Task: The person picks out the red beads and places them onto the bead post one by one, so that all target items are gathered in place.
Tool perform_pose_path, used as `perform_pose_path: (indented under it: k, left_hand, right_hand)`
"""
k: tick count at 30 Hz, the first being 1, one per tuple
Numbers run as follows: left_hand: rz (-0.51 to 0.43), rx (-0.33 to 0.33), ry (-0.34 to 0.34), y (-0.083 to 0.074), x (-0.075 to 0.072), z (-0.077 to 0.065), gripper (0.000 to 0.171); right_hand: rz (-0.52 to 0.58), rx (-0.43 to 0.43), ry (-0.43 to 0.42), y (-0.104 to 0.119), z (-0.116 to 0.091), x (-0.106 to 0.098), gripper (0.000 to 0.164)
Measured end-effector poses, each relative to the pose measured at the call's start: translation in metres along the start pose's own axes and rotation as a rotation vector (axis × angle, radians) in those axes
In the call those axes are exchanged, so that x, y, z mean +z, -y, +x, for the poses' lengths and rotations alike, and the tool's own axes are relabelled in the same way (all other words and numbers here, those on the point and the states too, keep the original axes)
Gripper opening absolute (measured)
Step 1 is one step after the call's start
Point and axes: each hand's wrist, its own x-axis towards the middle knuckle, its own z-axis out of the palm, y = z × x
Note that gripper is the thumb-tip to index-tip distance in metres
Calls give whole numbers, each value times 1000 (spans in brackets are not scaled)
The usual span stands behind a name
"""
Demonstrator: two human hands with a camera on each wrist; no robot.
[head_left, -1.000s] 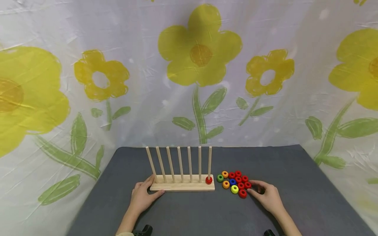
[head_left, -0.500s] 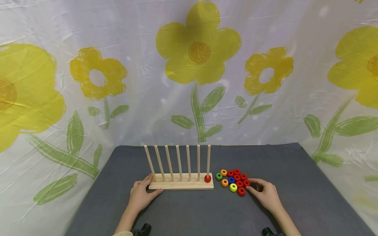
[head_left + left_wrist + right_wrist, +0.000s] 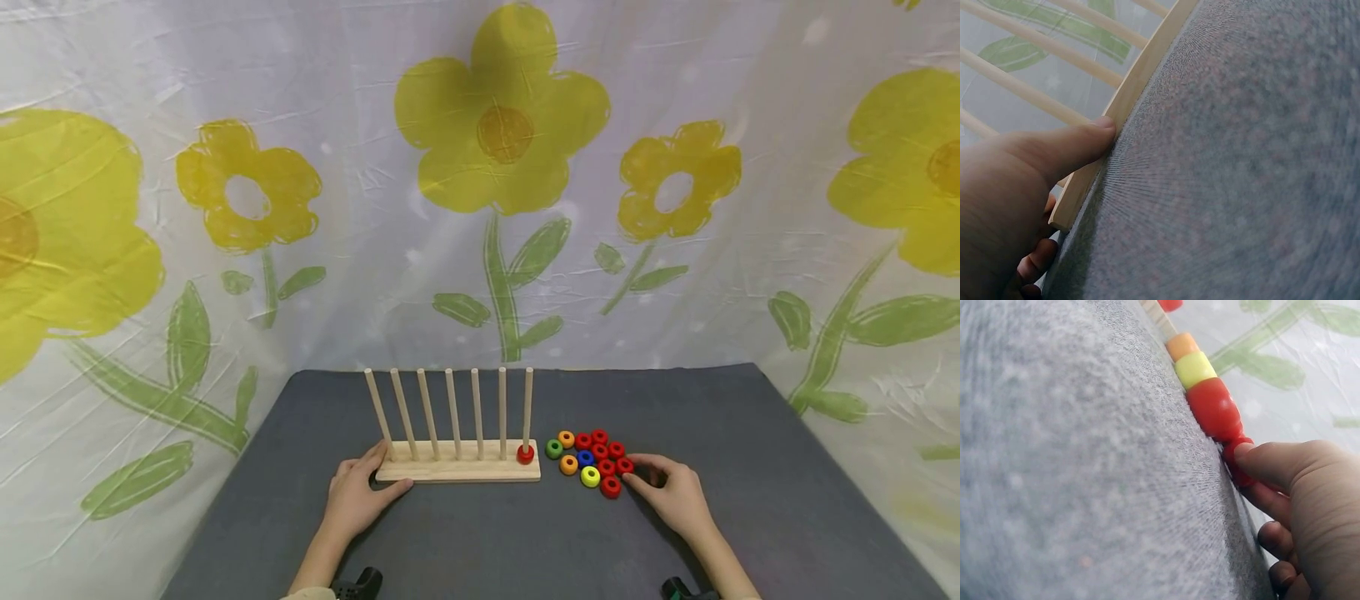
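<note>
A pale wooden peg rack [image 3: 457, 472] stands on the dark table, with several upright pegs in a row. One red ring [image 3: 525, 455] sits low on its rightmost peg. My left hand [image 3: 358, 498] holds the left end of the rack's base, thumb along the front edge and fingers round the far side; the left wrist view shows the thumb [image 3: 1088, 140] on the wood. At the right edge of a cluster of coloured rings, my right hand [image 3: 675, 492] pinches a red ring [image 3: 1238, 465] between thumb and index finger, its other fingers loosely bent.
Right of the rack, the cluster includes a green ring [image 3: 554, 449], a blue ring [image 3: 585, 458], a yellow ring [image 3: 590, 477], two orange ones and several red ones. Behind the dark table [image 3: 480, 542] hangs a flower-printed cloth [image 3: 360, 275].
The whole head view has shifted slightly left and up. Both hands, the rack and the rings keep their places relative to one another.
</note>
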Motion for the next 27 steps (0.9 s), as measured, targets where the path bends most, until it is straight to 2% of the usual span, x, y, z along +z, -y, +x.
perform_pose_path:
  k: [11, 20, 27]
  left_hand:
    - [-6, -6, -2, -2, -1, -1, 96]
    - [-2, -5, -3, -1, -1, -1, 96]
    - [5, -2, -3, -2, 0, 0, 95]
  right_hand:
    - [8, 7, -10, 1, 0, -1, 28]
    - [83, 47, -22, 6, 2, -5, 29]
    - [60, 29, -25, 10, 8, -6, 30]
